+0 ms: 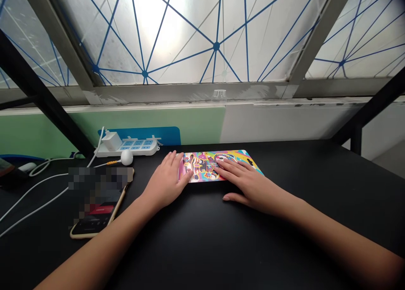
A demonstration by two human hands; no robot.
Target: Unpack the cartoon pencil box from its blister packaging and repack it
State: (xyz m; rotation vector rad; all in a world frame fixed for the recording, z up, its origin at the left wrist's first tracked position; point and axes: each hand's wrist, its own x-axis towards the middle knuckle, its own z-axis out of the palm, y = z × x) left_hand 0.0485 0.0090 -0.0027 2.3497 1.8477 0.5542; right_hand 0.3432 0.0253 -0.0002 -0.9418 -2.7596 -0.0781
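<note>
A flat, brightly coloured package (202,165) with cartoon prints and a dark hang hole at its right end lies on the black table. My left hand (167,178) rests on its left end, fingers stretched forward and thumb over the near edge. Across its right part lies my right hand (245,180), palm down with fingers extended; the thumb sits on the table just in front. Both hands cover parts of the package. Neither grips it.
Left of my forearm lies a phone (98,222) in a light case, partly blurred out. Behind it are a white round plug (127,157), white cables (38,186) and a power strip (139,148) with a charger (112,141). Black frame bars (373,108) rise at both sides below a window.
</note>
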